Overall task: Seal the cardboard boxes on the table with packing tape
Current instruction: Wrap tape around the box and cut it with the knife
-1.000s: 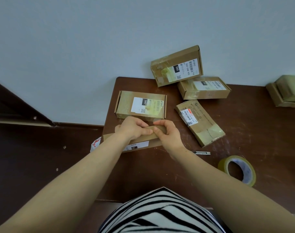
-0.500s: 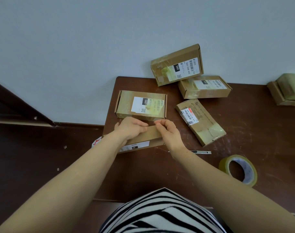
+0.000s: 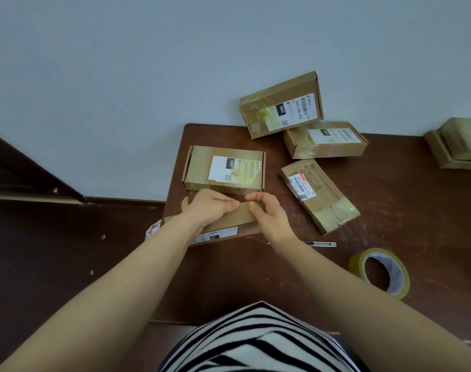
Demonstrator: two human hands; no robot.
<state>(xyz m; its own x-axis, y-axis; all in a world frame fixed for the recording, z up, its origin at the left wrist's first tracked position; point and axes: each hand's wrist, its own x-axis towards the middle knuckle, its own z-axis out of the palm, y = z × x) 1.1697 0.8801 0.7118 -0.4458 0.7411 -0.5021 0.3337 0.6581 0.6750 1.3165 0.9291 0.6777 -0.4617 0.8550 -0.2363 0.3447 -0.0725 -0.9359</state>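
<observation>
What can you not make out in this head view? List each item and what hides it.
Head view:
- Near box: its top seam, and any tape there, hidden under the left hand and right hand.
- Knife: one end behind the right forearm.
- Stacked boxes: cut off by the right edge.
- White-and-red thing: mostly behind the near box's left end.
- Label below the leaning box: print too small.

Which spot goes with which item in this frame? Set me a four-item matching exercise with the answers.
Items:
1 tape roll
2 utility knife
3 box labelled 060-068
4 nearest box

Places:
A leaning against the wall
B left edge of the table
C near right of the table
D beside the right forearm

Pairs: 1-C, 2-D, 3-A, 4-B.
</observation>
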